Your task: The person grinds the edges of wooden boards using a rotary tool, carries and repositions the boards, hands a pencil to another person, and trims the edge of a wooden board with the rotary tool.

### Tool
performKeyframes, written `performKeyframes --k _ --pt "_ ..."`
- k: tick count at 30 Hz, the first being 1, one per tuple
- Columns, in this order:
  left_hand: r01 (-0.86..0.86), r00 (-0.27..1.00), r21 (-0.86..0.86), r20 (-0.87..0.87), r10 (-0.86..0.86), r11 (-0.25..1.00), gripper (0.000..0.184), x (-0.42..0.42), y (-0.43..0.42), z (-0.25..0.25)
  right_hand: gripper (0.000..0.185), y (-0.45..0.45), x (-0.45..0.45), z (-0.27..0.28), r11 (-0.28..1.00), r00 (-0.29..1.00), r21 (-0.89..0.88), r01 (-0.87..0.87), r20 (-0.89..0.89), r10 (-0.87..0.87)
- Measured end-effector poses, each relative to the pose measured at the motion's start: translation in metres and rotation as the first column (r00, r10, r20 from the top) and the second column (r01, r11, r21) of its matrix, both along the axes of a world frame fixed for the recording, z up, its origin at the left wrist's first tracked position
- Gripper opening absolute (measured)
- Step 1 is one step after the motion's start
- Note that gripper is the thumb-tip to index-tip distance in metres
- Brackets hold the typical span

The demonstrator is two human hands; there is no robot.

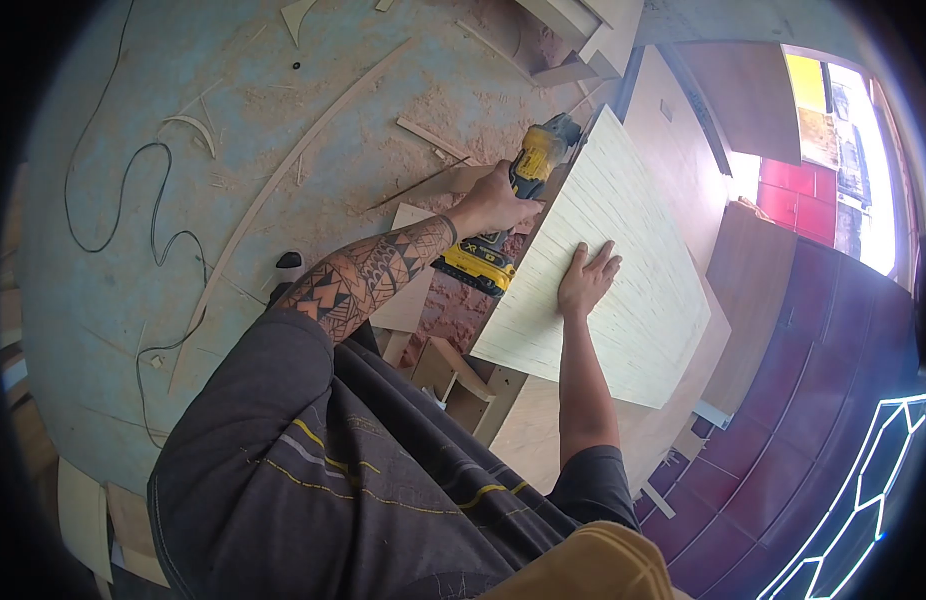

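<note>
My left hand (495, 203), at the end of a tattooed forearm, is wrapped round the grip of a yellow and black cordless power tool (488, 255). The tool's head is up at the far left edge of a pale, streaked board (583, 290), and its battery hangs beside the board's lower left side. Whether the tool's working end touches the edge cannot be made out. On the board's face, my right hand (589, 280) lies flat with its fingers spread, holding nothing.
Wooden panels (673, 170) and box-like frames (463, 390) surround the board. Wood strips, a long curved strip (273, 180), sawdust and a dark cable (133, 160) lie on the floor at left. Red-purple tiles (763, 400) and bright light tubes (876, 490) are at right.
</note>
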State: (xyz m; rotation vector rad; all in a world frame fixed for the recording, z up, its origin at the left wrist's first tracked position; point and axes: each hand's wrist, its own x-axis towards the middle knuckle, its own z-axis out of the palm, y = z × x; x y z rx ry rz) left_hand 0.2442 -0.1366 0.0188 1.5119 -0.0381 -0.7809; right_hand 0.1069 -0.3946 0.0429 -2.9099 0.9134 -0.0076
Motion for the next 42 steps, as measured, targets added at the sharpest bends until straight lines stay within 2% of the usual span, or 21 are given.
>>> performKeyframes --k 5,7,10,20,23,25,29,31,32,34,42 --pt "-0.02 0.997 0.02 0.07 0.019 1.0 0.083 0.0 -0.004 -0.007 0.086 0.001 0.003 0.002 1.0 1.0 0.0 0.011 -0.001 -0.011" --pt "-0.01 1.0 -0.03 0.001 0.01 1.0 0.08 0.0 0.0 0.0 0.087 0.002 0.004 0.003 1.0 1.0 0.005 0.002 -0.004 -0.002" --pt "-0.017 1.0 -0.007 -0.013 0.016 1.0 0.076 0.001 0.004 0.014 0.086 0.001 0.005 0.003 1.0 1.0 0.008 -0.001 0.0 0.001" --pt "-0.019 1.0 -0.006 0.007 0.019 1.0 0.072 0.001 -0.001 0.003 0.085 0.004 0.007 0.006 1.0 1.0 0.01 0.004 0.004 -0.004" --pt "-0.004 0.998 -0.064 -0.07 -0.001 0.998 0.07 0.0 0.002 0.009 0.085 0.005 0.005 0.006 1.0 1.0 0.012 0.006 0.002 -0.006" --pt "-0.021 1.0 -0.007 -0.016 0.021 1.0 0.068 0.001 0.003 0.013 0.085 0.006 0.005 0.007 1.0 1.0 0.012 -0.005 0.008 0.005" --pt "-0.085 0.996 -0.002 0.002 0.085 0.996 0.06 -0.003 0.001 0.009 0.085 0.006 0.006 0.006 1.0 1.0 0.014 0.002 0.007 -0.002" --pt "-0.103 0.989 0.019 0.106 0.1 0.995 0.057 -0.004 -0.004 -0.002 0.085 0.003 0.006 0.006 1.0 1.0 0.008 -0.006 0.007 0.006" --pt "-0.101 0.989 0.021 0.106 0.098 0.995 0.057 -0.002 -0.004 -0.004 0.085 0.002 0.007 0.005 1.0 1.0 0.009 -0.004 0.008 0.004" --pt "0.001 0.999 0.038 0.052 -0.003 0.999 0.084 0.0 -0.002 -0.007 0.085 0.002 0.009 0.005 1.0 1.0 0.005 -0.006 0.005 0.006" --pt "0.018 1.0 0.013 0.013 -0.018 1.0 0.084 0.001 0.0 0.001 0.085 0.0 0.012 0.008 1.0 1.0 0.004 0.006 -0.006 -0.006"
